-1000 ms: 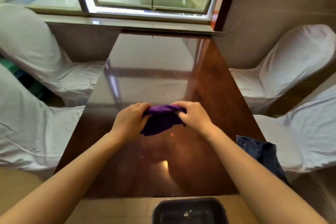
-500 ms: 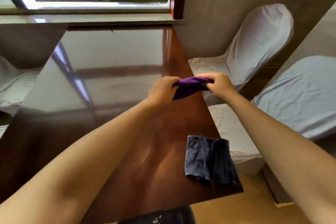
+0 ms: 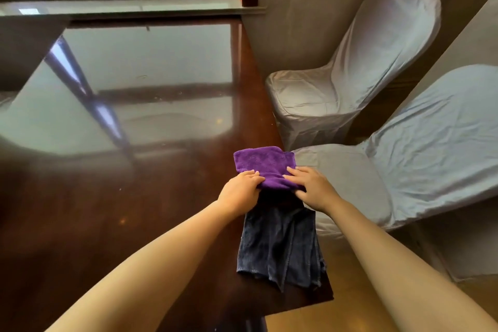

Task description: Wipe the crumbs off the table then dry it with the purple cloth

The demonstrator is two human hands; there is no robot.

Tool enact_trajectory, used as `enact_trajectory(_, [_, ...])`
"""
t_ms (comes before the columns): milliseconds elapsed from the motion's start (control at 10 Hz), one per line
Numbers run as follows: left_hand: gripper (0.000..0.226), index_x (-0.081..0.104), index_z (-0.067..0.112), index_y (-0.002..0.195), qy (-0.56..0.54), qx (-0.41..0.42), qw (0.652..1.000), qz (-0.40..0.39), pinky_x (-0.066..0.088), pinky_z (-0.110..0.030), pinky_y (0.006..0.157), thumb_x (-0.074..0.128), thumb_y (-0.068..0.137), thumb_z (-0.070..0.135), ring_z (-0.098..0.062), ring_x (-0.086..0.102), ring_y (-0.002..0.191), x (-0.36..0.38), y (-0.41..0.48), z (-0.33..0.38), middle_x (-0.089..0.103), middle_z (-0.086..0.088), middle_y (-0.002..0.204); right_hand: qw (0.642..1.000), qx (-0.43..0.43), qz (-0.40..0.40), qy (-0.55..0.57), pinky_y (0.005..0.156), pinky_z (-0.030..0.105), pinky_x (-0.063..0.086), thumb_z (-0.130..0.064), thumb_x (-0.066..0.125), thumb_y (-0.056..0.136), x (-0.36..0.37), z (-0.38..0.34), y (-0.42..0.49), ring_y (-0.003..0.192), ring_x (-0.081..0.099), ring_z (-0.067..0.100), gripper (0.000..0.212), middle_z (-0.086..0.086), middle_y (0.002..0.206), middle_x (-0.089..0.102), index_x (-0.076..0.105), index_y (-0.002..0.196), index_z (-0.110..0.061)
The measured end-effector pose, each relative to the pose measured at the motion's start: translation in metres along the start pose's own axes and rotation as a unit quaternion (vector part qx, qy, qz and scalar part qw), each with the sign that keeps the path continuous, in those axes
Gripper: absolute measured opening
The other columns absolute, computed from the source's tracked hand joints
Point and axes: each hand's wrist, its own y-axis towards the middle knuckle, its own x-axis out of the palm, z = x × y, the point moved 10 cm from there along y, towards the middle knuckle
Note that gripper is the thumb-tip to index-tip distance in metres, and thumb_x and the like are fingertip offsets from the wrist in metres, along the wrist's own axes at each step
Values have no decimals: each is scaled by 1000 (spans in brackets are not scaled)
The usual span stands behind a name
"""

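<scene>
Both hands down on the folded purple microfibre cloth: left hand pinching its near-left edge, right hand with fingers flat on the near-right edge. Both are grasping/pressing the cloth, neither is clenched empty.

Change vs half a second ago: then the cloth was bunched between the hands, up off the surface; now it's laid flat on the glossy dark-brown wooden worktop, at its right edge, roughly 3 o'clock on the worktop. A corner slightly overhangs toward the seat.

At 6 o'clock from the purple cloth, touching or just under its near edge: crumpled dark navy cloth, released.

Further out, 1–3 o'clock: two chairs in white fabric covers, off the worktop.

Read: no crumbs visible, surface looks clean and reflective. Looks like the drying is either just finished and the cloth is being parked, or a last pass at the edge. Can't tell which.
</scene>
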Motion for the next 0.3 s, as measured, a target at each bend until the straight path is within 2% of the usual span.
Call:
enact_trajectory(200, [44, 45, 20, 133, 21, 4, 1000, -2, 27, -33, 111, 42, 90, 28, -17, 29, 139, 9, -22, 0, 40, -2, 147, 999, 6, -53, 11, 116, 40, 9, -34, 50, 89, 14, -2, -7, 143, 15, 19, 55, 0, 155, 22, 33, 140, -28])
enact_trajectory(300, [50, 44, 23, 133, 32, -1, 999, -28, 21, -38, 113, 36, 89, 44, -19, 30, 138, 4, -19, 1, 41, -2, 146, 997, 22, -80, 10, 117, 44, 7, -45, 49, 89, 9, -7, -10, 144, 10, 18, 60, 0, 157, 17, 27, 143, -28])
